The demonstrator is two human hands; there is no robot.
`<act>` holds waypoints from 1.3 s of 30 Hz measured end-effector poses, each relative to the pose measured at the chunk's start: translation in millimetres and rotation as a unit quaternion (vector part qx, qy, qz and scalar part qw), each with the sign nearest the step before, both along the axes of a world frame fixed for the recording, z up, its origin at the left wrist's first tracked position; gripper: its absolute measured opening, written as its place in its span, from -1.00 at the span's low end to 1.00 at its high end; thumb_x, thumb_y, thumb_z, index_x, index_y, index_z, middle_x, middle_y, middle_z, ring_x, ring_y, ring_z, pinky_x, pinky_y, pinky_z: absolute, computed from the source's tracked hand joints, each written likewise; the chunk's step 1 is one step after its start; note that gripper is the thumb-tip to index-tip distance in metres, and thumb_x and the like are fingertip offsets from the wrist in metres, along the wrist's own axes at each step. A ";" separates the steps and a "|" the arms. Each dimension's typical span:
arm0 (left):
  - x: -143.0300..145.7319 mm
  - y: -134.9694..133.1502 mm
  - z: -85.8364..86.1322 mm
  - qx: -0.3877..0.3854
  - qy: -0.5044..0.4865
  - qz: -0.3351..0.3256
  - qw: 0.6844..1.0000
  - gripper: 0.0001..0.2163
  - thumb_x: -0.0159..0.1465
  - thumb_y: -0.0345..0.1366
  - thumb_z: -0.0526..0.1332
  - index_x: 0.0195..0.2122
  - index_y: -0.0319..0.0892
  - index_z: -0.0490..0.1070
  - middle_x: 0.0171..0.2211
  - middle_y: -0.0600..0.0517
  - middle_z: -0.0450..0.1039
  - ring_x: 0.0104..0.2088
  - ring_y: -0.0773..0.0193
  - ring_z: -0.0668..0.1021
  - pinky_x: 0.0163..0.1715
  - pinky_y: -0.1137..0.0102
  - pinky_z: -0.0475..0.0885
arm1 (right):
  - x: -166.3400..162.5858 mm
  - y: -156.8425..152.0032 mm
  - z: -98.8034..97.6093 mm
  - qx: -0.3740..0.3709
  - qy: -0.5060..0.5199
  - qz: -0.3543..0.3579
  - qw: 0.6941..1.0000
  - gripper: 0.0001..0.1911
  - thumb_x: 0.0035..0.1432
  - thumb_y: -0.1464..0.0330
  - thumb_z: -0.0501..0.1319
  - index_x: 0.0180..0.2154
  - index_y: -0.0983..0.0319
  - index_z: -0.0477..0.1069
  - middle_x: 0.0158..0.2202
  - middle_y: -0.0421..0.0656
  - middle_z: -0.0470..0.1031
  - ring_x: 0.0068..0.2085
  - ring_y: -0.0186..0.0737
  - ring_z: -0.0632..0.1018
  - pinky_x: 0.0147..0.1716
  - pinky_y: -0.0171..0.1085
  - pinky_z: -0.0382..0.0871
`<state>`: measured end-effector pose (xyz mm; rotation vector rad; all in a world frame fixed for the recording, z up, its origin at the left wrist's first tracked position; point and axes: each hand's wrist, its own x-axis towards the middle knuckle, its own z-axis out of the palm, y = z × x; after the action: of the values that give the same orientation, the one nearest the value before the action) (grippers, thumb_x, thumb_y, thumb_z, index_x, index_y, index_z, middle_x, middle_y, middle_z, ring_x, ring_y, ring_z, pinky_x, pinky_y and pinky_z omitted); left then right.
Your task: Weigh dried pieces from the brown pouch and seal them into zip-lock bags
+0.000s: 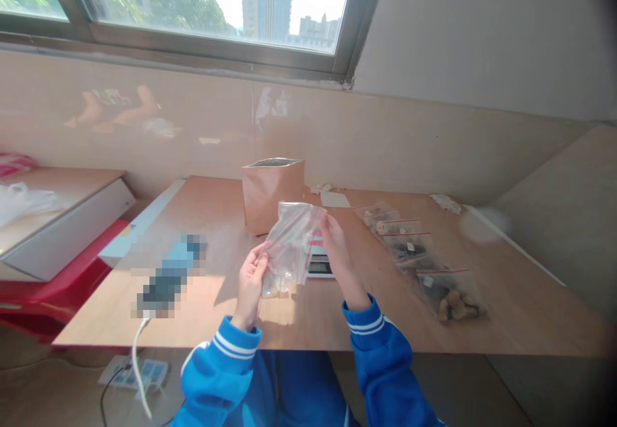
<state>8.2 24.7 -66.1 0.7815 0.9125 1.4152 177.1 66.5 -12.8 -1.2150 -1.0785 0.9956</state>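
A clear zip bag (292, 240) is stretched between my two hands above the table. Pale yellowish pieces lie in its lower end. My left hand (251, 282) pinches the bag's left side, thumb on top. At the upper right, my right hand (336, 247) grips the bag near its red zip strip. Partly hidden behind the bag and my right hand is a small white scale (321, 267) with a dark display. Just beyond the bag stands an upright brown paper pouch (270, 195), its top open and its inside silvery.
Several filled zip bags (453, 298) lie in a row on the right of the wooden table (376, 317). A pixelated phone-like object (171, 279) with a white cable (137, 356) lies at left. White paper (335, 199) sits behind. A power strip (139, 372) is below the table.
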 end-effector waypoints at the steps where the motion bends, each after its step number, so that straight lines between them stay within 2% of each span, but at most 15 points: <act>1: -0.3 -1.5 3.3 -0.001 -0.004 0.010 1.000 -0.57 0.18 -0.14 0.28 0.04 -0.21 0.38 -0.02 -0.14 0.51 -0.23 0.31 0.58 -0.25 0.46 0.43 | -3.8 -6.3 -3.9 -0.027 0.020 0.028 0.999 -0.38 0.05 -0.13 0.15 -0.04 0.18 0.29 -0.09 -0.04 0.55 -0.24 -0.16 0.60 -0.43 -0.28 0.47; 4: -1.1 -6.7 8.1 -0.020 -0.017 0.035 0.999 -0.58 0.17 -0.19 0.29 0.04 -0.19 0.38 -0.01 -0.13 0.50 -0.19 0.28 0.58 -0.24 0.46 0.43 | -14.6 -26.0 -19.3 -0.098 0.034 0.150 0.983 -0.31 -0.13 -0.02 0.37 -0.02 0.15 0.25 -0.19 -0.13 0.57 -0.31 -0.20 0.60 -0.43 -0.29 0.49; 7: -3.8 -13.4 6.1 -0.054 -0.031 0.084 0.994 -0.64 0.16 -0.26 0.29 -0.01 -0.21 0.41 -0.04 -0.12 0.52 -0.23 0.33 0.58 -0.26 0.49 0.43 | -15.9 -37.6 -33.6 -0.135 0.038 0.229 0.963 -0.46 -0.12 0.07 0.40 -0.15 0.22 0.36 -0.47 -0.23 0.53 -0.50 -0.25 0.56 -0.46 -0.26 0.47; 11: -7.5 -25.7 2.2 -0.086 -0.019 0.097 0.991 -0.65 0.18 -0.30 0.27 0.00 -0.21 0.37 -0.06 -0.14 0.52 -0.20 0.31 0.59 -0.25 0.47 0.45 | -8.2 -44.8 -42.5 -0.152 0.066 0.247 0.955 -0.52 -0.09 0.07 0.38 -0.24 0.26 0.40 -0.52 -0.23 0.50 -0.54 -0.25 0.56 -0.47 -0.25 0.47; 14: -9.1 -32.7 0.6 -0.052 0.041 0.104 0.992 -0.51 0.19 -0.27 0.26 0.15 -0.08 0.23 -0.01 -0.11 0.48 -0.21 0.27 0.59 -0.27 0.43 0.48 | -3.3 -52.3 -45.7 -0.170 0.061 0.255 0.950 -0.47 -0.09 0.06 0.38 -0.18 0.26 0.38 -0.50 -0.22 0.52 -0.55 -0.25 0.55 -0.47 -0.25 0.47; 16: -11.3 -33.1 -3.0 -0.028 0.103 0.120 0.987 -0.51 0.21 -0.26 0.22 0.17 0.00 0.22 0.07 -0.09 0.41 -0.23 0.27 0.59 -0.28 0.40 0.50 | 4.4 -57.7 -48.1 -0.174 0.038 0.249 0.952 -0.44 -0.03 0.03 0.33 -0.09 0.25 0.35 -0.43 -0.16 0.56 -0.52 -0.25 0.56 -0.48 -0.26 0.45; 18: -15.1 -30.2 -10.3 -0.024 0.181 0.127 0.975 -0.61 0.23 -0.28 0.16 0.11 0.01 0.33 0.11 -0.07 0.36 -0.21 0.23 0.58 -0.24 0.35 0.50 | 21.7 -62.1 -50.3 -0.153 -0.010 0.212 0.965 -0.45 0.06 -0.01 0.25 -0.05 0.24 0.35 -0.30 -0.07 0.59 -0.44 -0.22 0.58 -0.48 -0.28 0.41; 20: -20.1 -25.6 -20.2 -0.020 0.281 0.123 0.952 -0.68 0.23 -0.31 0.13 0.01 -0.04 0.44 0.08 -0.08 0.39 -0.12 0.14 0.55 -0.10 0.24 0.46 | 51.6 -65.9 -52.1 -0.109 -0.084 0.134 0.981 -0.49 0.15 -0.03 0.13 -0.08 0.23 0.38 -0.20 0.01 0.58 -0.33 -0.17 0.58 -0.43 -0.25 0.41; 23: -26.4 -19.6 -31.0 0.010 0.459 0.146 0.876 -0.72 0.17 -0.34 0.18 -0.09 -0.12 0.52 0.01 -0.17 0.41 0.07 -0.09 0.39 0.11 0.00 0.25 | 115.5 -74.2 -58.5 -0.036 -0.238 -0.044 0.970 -0.52 0.21 0.00 0.03 -0.15 0.22 0.44 -0.12 0.05 0.54 -0.14 -0.04 0.54 -0.20 -0.11 0.41; 25: -27.3 -16.8 -30.1 0.035 0.547 0.168 0.820 -0.74 0.16 -0.33 0.20 -0.14 -0.13 0.54 0.09 -0.21 0.32 0.16 -0.19 0.26 0.16 -0.11 0.12 | 160.0 -83.7 -69.9 0.007 -0.379 -0.175 0.909 -0.52 0.19 0.02 0.01 -0.20 0.25 0.46 -0.12 0.09 0.52 -0.07 0.08 0.49 -0.09 0.03 0.34; 27: -24.6 -13.7 -23.3 0.077 0.580 0.173 0.792 -0.72 0.17 -0.32 0.19 -0.09 -0.11 0.52 0.20 -0.19 0.20 0.21 -0.19 0.20 0.19 -0.10 0.06 | 196.0 -95.5 -88.2 -0.004 -0.499 -0.313 0.808 -0.48 0.15 0.03 0.01 -0.17 0.32 0.45 -0.06 0.22 0.44 0.03 0.26 0.40 -0.03 0.20 0.21; 29: -18.7 -8.8 -16.1 0.132 0.569 0.151 0.798 -0.67 0.21 -0.31 0.16 0.01 -0.07 0.47 0.28 -0.14 0.11 0.25 -0.11 0.19 0.24 -0.03 0.02 | 218.8 -107.2 -110.0 -0.047 -0.550 -0.407 0.727 -0.36 0.08 0.02 0.10 -0.03 0.43 0.38 0.08 0.38 0.27 0.07 0.42 0.30 -0.11 0.26 0.21; 31: -12.0 -1.1 -14.7 0.171 0.530 0.093 0.826 -0.60 0.21 -0.30 0.16 0.10 -0.01 0.40 0.31 -0.08 0.08 0.29 -0.05 0.17 0.28 0.04 -0.05 | 229.6 -116.2 -129.0 -0.064 -0.572 -0.438 0.690 -0.28 0.05 0.03 0.15 0.08 0.46 0.28 0.12 0.42 0.20 0.08 0.46 0.27 -0.16 0.25 0.23; 35: -10.0 18.5 -30.2 0.138 0.415 -0.068 0.897 -0.62 0.04 -0.26 0.34 -0.06 -0.01 0.52 0.17 -0.07 0.36 0.27 -0.02 0.24 0.30 0.11 -0.10 | 237.8 -124.6 -141.9 -0.019 -0.594 -0.422 0.684 -0.36 0.20 0.06 0.01 0.08 0.45 0.31 0.06 0.35 0.31 0.05 0.31 0.34 -0.08 0.16 0.22; 39: -26.5 31.4 -33.2 0.123 0.355 -0.131 0.917 -0.66 -0.04 -0.22 0.40 -0.18 -0.03 0.57 0.04 -0.08 0.48 0.17 0.03 0.39 0.26 0.21 0.07 | 250.2 -125.5 -129.2 0.001 -0.563 -0.421 0.711 -0.31 0.25 0.00 -0.12 -0.01 0.43 0.43 -0.16 0.25 0.50 -0.12 0.19 0.47 -0.13 0.06 0.26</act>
<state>-18.3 56.1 -99.3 1.6108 1.1252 1.0141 427.3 -59.0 -142.0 -2.0987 -1.1387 -0.6115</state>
